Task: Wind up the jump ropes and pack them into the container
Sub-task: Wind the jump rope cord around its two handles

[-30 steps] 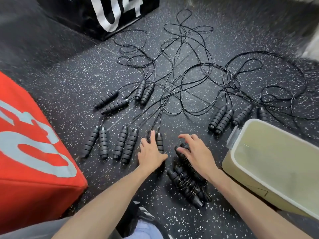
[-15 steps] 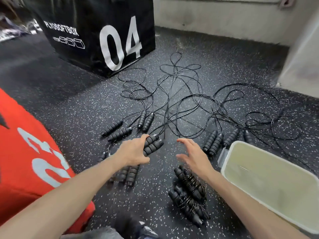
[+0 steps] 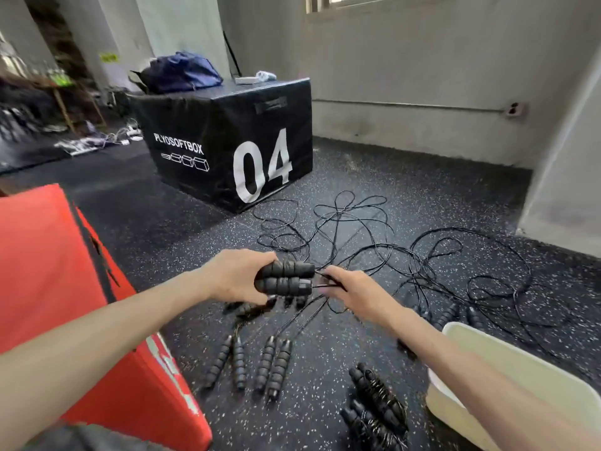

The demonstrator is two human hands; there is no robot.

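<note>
My left hand (image 3: pixel 232 276) grips a pair of black foam jump rope handles (image 3: pixel 286 277), held side by side above the floor. Right beside their tips, my right hand (image 3: pixel 349 289) pinches the thin black cords coming out of them. Behind, a tangle of black cords (image 3: pixel 374 242) spreads over the speckled floor. Several loose handle pairs (image 3: pixel 253 362) lie below my hands. Two wound-up ropes (image 3: pixel 377 405) lie by the cream plastic container (image 3: pixel 507 362) at the lower right, partly hidden by my right forearm.
A red plyo box (image 3: pixel 65 288) stands close on the left. A black plyo box marked 04 (image 3: pixel 227 151) sits ahead, with a blue bag (image 3: pixel 180 73) on top. More handles (image 3: pixel 455 315) lie beyond the container. Grey walls close the back and right.
My left hand has lifted a handle pair off the floor and my right hand has taken hold of its cords. The view has tilted up toward the room.
</note>
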